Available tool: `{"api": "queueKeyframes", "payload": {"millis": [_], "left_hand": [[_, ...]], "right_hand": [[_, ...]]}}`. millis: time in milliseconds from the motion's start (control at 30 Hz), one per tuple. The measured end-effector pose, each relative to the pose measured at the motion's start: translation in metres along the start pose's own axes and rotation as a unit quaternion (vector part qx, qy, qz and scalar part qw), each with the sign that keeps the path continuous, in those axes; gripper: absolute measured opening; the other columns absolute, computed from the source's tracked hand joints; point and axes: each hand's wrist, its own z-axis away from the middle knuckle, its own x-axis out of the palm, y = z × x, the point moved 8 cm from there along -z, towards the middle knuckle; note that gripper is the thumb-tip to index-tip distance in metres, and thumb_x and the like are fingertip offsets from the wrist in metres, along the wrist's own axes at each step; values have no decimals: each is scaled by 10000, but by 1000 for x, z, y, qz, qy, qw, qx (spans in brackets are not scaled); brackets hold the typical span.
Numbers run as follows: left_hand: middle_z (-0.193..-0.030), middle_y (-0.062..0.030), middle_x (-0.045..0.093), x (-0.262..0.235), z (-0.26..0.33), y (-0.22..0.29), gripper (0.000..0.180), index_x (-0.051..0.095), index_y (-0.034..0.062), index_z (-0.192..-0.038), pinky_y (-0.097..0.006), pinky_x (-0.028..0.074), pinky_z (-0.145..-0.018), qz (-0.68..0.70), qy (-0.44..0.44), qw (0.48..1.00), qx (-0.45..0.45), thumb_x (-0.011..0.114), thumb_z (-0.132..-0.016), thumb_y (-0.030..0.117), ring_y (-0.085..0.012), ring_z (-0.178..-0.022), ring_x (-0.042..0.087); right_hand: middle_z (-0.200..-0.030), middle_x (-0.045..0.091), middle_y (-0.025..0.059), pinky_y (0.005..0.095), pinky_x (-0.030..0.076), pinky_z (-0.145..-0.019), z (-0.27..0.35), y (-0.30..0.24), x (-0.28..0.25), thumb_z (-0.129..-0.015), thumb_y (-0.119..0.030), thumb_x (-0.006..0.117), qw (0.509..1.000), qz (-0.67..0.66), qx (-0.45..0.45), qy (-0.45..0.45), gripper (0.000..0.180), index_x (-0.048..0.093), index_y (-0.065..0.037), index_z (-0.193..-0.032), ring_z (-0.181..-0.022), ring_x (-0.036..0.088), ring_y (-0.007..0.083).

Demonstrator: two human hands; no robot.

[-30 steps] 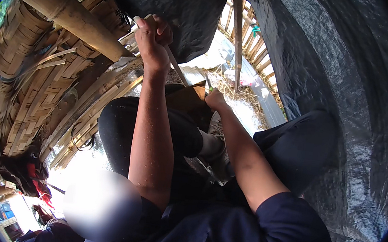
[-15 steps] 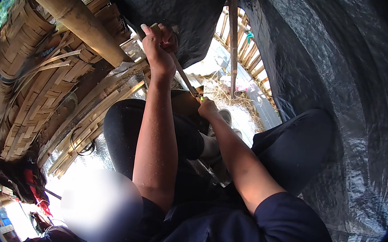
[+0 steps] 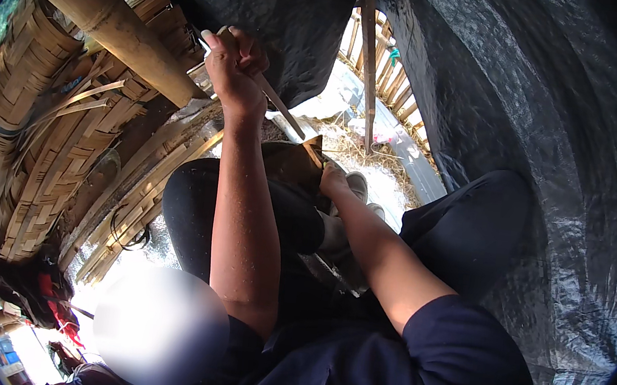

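Note:
My left hand (image 3: pixel 235 66) is raised ahead of me, its fingers closed round a slim wooden or bamboo stick (image 3: pixel 280 104). The stick slants down to the right, and its lower end lies a little short of my right hand (image 3: pixel 334 182). That right hand is closed beside my shoes, low between my knees. From its fist juts what looks like a knife (image 3: pixel 314 152), with a brownish, blade-like part pointing up and left. Its handle is mostly hidden by the fingers.
Woven bamboo panels (image 3: pixel 69 158) and a thick bamboo pole (image 3: pixel 108 17) stand close on my left. Black plastic sheeting (image 3: pixel 517 102) hangs ahead and on the right. A thin upright post (image 3: pixel 370 62) stands ahead, with straw (image 3: pixel 348 144) on the ground near its foot.
My left hand has moved up and left with the stick, drawing the stick's lower end away from my right hand. The right hand has shifted slightly down and right.

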Motion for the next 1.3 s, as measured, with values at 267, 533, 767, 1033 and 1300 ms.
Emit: {"api": "queueKeyframes", "payload": {"millis": [267,533,767,1033,1300], "left_hand": [[-627,-2,455,3,5,-21,398,511,56,-703,-250,382,-530,-100,-21,994,-28,527,-961,359,-88,-552,433],[-701,-41,574,12,10,-21,386,553,38,-755,-319,519,-718,-100,-56,992,-55,499,-971,353,-146,-705,596],[-616,15,483,36,18,-38,405,577,35,-827,-232,331,-530,-89,-189,966,-151,455,-982,389,-75,-575,456],[-588,66,322,34,24,-32,476,573,-13,-825,-220,222,-512,-67,-129,983,-111,442,-983,417,-46,-537,277],[-599,58,306,37,26,-43,525,516,35,-721,-240,180,-506,-88,-124,985,-83,412,-978,481,-48,-541,243]], "right_hand": [[-1013,609,319,433,473,-899,-12,14,-34,-824,-132,494,995,-50,5,82,317,488,87,-1052,-1007,606,401],[-860,643,251,419,522,-576,16,-25,-96,-924,-220,424,968,-235,66,49,333,514,68,-1064,-661,656,337],[-587,449,18,292,429,-434,46,-100,-151,-937,-188,411,900,-427,-44,-72,241,522,2,-1034,-439,452,106],[-583,447,-5,278,342,-419,86,-141,-220,-965,-195,382,914,-394,-92,4,223,539,-43,-918,-440,381,92],[-806,612,276,450,457,-729,120,-180,-232,-875,-146,430,926,-290,-197,139,223,576,21,-858,-832,609,421]]}}
